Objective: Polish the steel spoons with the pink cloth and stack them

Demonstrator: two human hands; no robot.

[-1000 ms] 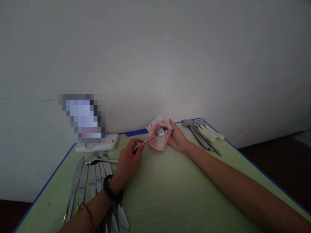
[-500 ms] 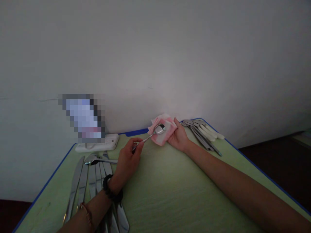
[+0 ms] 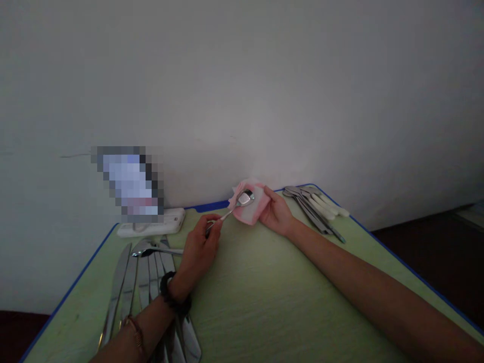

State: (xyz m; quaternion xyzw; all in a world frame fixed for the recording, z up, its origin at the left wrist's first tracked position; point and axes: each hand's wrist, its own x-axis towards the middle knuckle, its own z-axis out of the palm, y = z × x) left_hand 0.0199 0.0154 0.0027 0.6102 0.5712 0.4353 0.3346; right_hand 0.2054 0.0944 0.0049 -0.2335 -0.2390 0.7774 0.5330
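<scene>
My left hand (image 3: 204, 247) is closed round the handle of a shiny metal spoon (image 3: 245, 197), whose bowl points away to the right. Behind that bowl is a pink and white cloth (image 3: 252, 217), thin and creased, perhaps a paper napkin. My right hand (image 3: 278, 214) grips the cloth at its right side, thumb uppermost; its other fingers are mostly hidden behind the cloth. Under my left forearm lie several table knives (image 3: 117, 292), side by side. A second spoon (image 3: 143, 248) rests across their far ends, its handle running behind my left wrist.
At the back right of the green table (image 3: 260, 297) lies a pile of spoons and other flatware (image 3: 302, 204), some with white handles (image 3: 321, 205). A blurred-out screen (image 3: 130, 184) stands over a white block (image 3: 151, 224) at the back left. A wall (image 3: 242, 91) rises behind the table.
The cloth and my right hand have shifted slightly, first up and right, then back left. The spoon bowl has moved a little up and left against the cloth. My left hand stays nearly still.
</scene>
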